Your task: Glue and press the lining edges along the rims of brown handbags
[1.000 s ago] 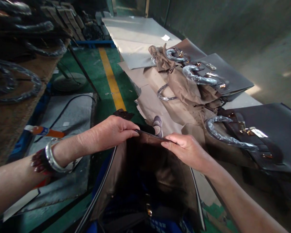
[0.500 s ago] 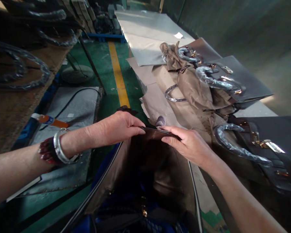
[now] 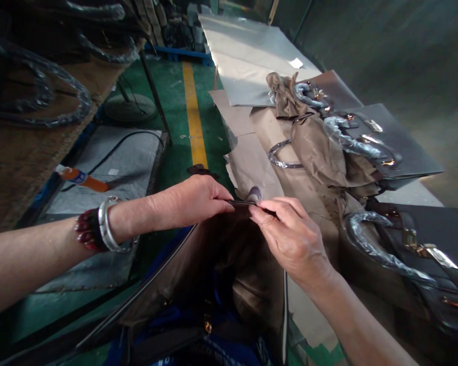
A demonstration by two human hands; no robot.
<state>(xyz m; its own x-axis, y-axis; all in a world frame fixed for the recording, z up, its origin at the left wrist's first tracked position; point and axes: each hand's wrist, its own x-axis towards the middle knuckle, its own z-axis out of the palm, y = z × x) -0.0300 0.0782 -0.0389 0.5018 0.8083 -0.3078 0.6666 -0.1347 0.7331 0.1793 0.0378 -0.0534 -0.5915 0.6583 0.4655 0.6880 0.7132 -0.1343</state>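
Note:
A dark brown handbag (image 3: 229, 274) stands open below me, its mouth facing up. My left hand (image 3: 193, 201) pinches the far top edge of the bag from the left, fingers closed on the rim. My right hand (image 3: 286, 236) pinches the same edge from the right, close to the left fingertips. A silver bangle and a dark red bead bracelet sit on my left wrist (image 3: 99, 231). The bag's inside is dark; a small gold fitting (image 3: 206, 325) shows low in it.
To the right, dark handbags (image 3: 416, 244) with plastic-wrapped handles lie on a table (image 3: 412, 195) among brown paper (image 3: 320, 152). Grey sheets (image 3: 248, 66) lie beyond. A green floor with a yellow line (image 3: 194, 117) runs left of the table. An orange tube (image 3: 82, 178) lies on a grey mat.
My two hands have drawn closer together along the bag's top edge, narrowing the mouth. The view has shifted, so the table's bags sit further right.

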